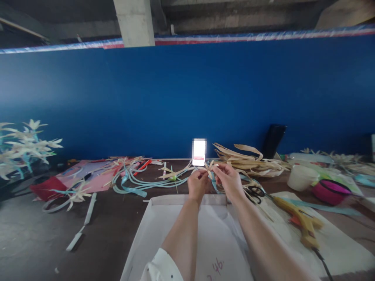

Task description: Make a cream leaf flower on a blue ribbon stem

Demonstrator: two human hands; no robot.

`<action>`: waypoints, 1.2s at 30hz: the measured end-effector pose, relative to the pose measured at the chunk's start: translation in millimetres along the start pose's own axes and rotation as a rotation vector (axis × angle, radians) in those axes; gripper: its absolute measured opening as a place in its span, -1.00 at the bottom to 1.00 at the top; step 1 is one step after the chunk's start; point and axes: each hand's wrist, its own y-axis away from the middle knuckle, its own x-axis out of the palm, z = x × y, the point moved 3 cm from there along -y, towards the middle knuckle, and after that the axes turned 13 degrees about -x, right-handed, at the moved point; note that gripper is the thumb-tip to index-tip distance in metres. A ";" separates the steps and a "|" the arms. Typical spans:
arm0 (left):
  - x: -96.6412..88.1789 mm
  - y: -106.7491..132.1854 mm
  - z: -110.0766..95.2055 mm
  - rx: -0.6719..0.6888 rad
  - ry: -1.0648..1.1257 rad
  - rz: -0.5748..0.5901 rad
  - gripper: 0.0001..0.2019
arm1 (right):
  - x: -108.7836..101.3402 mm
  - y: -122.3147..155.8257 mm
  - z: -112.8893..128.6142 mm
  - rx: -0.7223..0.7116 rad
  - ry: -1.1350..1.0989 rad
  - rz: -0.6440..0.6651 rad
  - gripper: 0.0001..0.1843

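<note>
My left hand [197, 184] and my right hand [229, 180] meet above the far edge of a shallow white box lid [187, 226]. Between their fingertips is a small flower of pale dried-husk strips [210, 168], with a light blue strip hanging below it. Both hands are closed, fingers pinched on it; part of the flower is hidden behind them. Black-handled scissors [255, 192] lie just right of my right wrist. Behind the hands stands a lit phone screen [199, 151].
A yellow glue gun [301, 218] with a cord rests on white paper at the right. Beyond are a white cup [301, 177], a magenta pouch [331, 192] and dried husks [252, 164]. Coiled light blue stems [129, 189] and finished husk flowers [32, 144] are at left.
</note>
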 end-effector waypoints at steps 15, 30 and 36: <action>-0.8 -2.5 3.3 0.033 -0.048 -0.016 -0.84 | -0.1 0.6 -2.8 0.045 -0.022 -0.030 -0.55; -4.2 0.7 -0.2 0.140 -0.205 -0.114 -0.83 | 2.6 2.5 1.3 0.076 -0.004 -0.049 -0.61; -4.9 1.9 -1.5 0.177 -0.247 -0.140 -0.84 | 3.6 3.0 1.3 0.104 -0.049 -0.066 -0.58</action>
